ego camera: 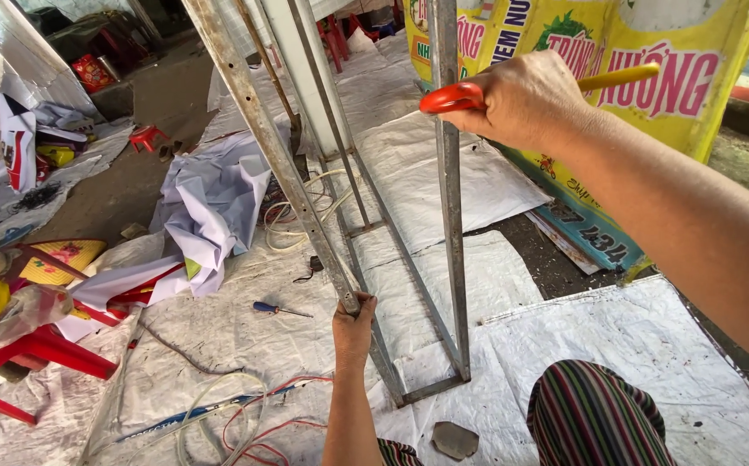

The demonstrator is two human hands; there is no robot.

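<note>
From the head camera, a tall frame of dull grey, scuffed angle-iron bars (448,233) stands on a floor spread with white woven plastic sheeting (651,345), creased and dusty. The bars are thin and straight, one punched with small holes, and meet in a square corner near the knee in striped cloth (594,414).

The left hand (353,324) is closed tight round the slanting bar low down, fingers wrapped fully about the metal. The right hand (521,99) is raised and closed round a tool with red and yellow plastic handles (452,97); the red part lies against the upright bar, the yellow part sticks out past the knuckles. Whether its working end bites the bar cannot be told.

Room is narrow: a yellow printed banner (676,60) stands just behind the right hand, and the frame's bars cross close together. Left of the frame lie a blue-handled screwdriver (275,308), loose white and red wires (236,414), crumpled white paper (210,207) and a red plastic stool (29,354). A flat grey stone (455,440) lies near the frame's corner.
</note>
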